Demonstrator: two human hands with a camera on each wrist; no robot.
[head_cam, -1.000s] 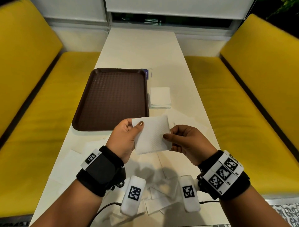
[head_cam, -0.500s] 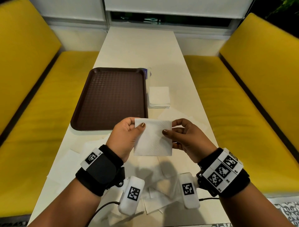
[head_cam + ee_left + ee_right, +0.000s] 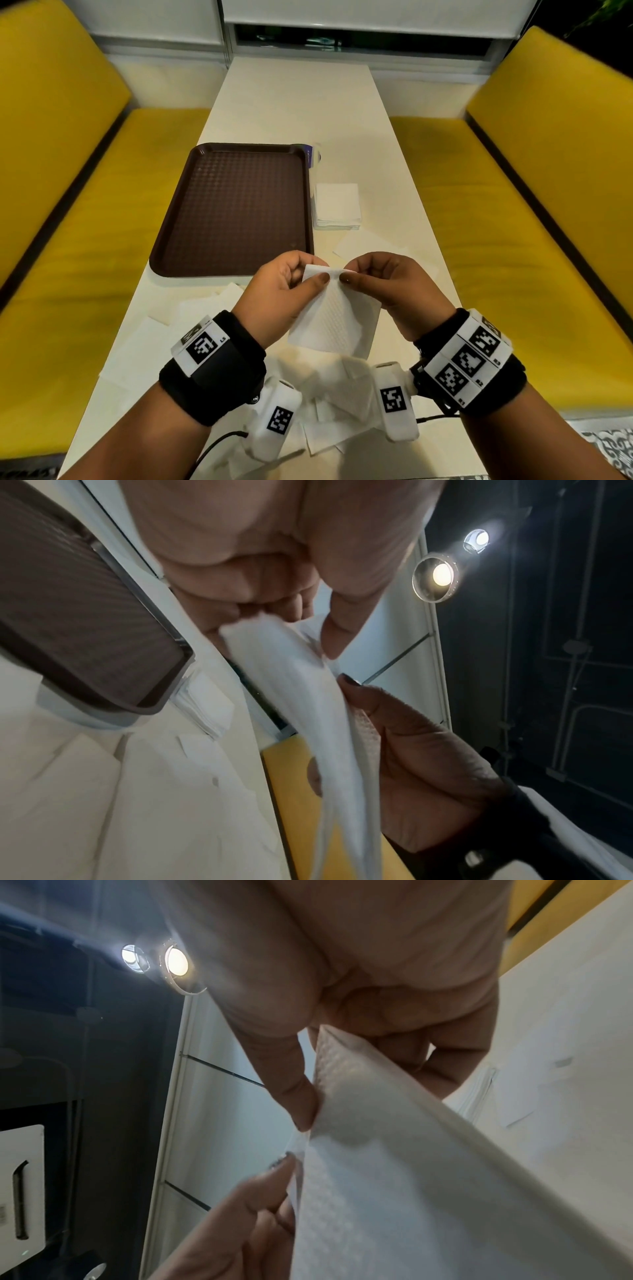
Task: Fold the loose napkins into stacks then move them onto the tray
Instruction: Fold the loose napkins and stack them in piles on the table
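Note:
Both hands hold one white embossed napkin [image 3: 337, 315] above the near end of the table. My left hand [image 3: 284, 294] pinches its top edge with thumb and fingers, and my right hand [image 3: 387, 291] pinches the same edge right beside it. The napkin hangs down toward me, tilted. In the left wrist view the napkin [image 3: 308, 696] shows as layered folds between both hands; in the right wrist view the napkin [image 3: 411, 1177] fills the lower right. A folded napkin stack [image 3: 337, 205] lies right of the brown tray [image 3: 236, 209]. Loose napkins [image 3: 191, 308] lie under my wrists.
The long white table [image 3: 298, 96] runs away from me between two yellow benches [image 3: 513, 205]. A small clear packet [image 3: 313, 156] lies against the tray's far right corner. Another loose napkin [image 3: 370, 245] lies flat just beyond my right hand.
My hands have come together at the napkin's top edge, and the napkin, held flat and wide before, now hangs narrower and tilted.

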